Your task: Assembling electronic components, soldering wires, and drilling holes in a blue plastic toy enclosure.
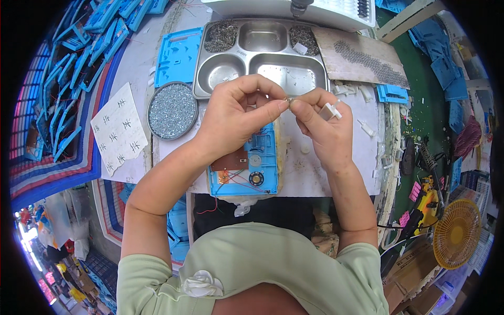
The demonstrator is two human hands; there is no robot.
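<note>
Above the table's middle, my left hand [236, 110] and my right hand [328, 126] meet fingertip to fingertip. Both pinch a small metal part [288, 99] between thumb and forefinger; it is too small to tell its exact kind. A white plastic piece [329, 112] is also tucked among the fingers of my right hand. Below the hands lies an open blue plastic casing [270, 181] holding a brown circuit board [231, 161], a round black speaker [256, 179] and thin red wires. My left wrist and fingers hide part of its upper side.
Beyond the hands is a steel compartment tray [247, 56] with small metal parts in two compartments. A round dish [173, 111] of tiny screws and a handwritten sheet [119, 128] lie left. A board with metal pieces [362, 56] sits right. Blue casings [94, 47] pile up far left.
</note>
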